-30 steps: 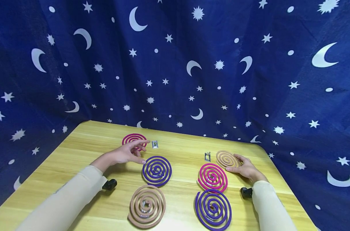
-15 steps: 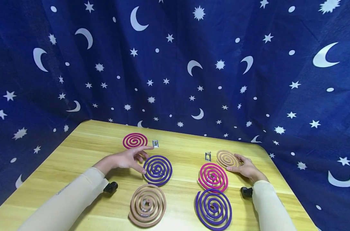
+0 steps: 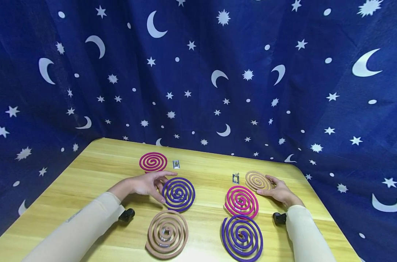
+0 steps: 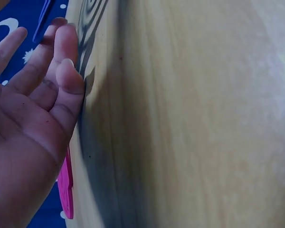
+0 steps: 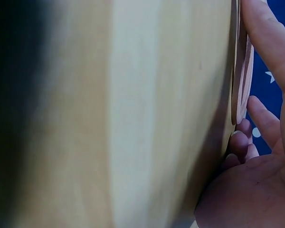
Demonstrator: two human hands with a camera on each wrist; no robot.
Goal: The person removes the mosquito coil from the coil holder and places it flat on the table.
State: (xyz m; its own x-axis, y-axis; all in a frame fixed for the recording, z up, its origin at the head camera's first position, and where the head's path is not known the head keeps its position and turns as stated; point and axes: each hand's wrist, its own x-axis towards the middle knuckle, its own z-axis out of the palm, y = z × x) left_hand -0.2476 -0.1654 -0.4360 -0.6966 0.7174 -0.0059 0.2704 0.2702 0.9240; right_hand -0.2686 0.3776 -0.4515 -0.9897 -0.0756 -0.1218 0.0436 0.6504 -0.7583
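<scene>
My left hand (image 3: 146, 184) spans the left side of a purple mosquito coil (image 3: 178, 192), its index finger above and its thumb at the left rim. Loosely bent fingers (image 4: 66, 45) show in the left wrist view; whether they touch the coil I cannot tell. At the far right, my right hand (image 3: 281, 191) holds a tan mosquito coil (image 3: 257, 181) by its edge, thumb at the near side and fingers at the far side. That coil (image 5: 242, 90) appears edge-on, slightly raised, in the right wrist view.
A magenta coil (image 3: 153, 162) lies at the back left, near a small metal stand (image 3: 176, 164). Another metal stand (image 3: 236, 178) is left of the tan coil. Nearer are a tan coil (image 3: 167, 228), a pink coil (image 3: 240, 200) and a purple coil (image 3: 242, 233), over stands.
My left hand has drawn back from in front of the magenta coil and lowered to the purple coil's left edge. My right hand has stayed on the tan coil.
</scene>
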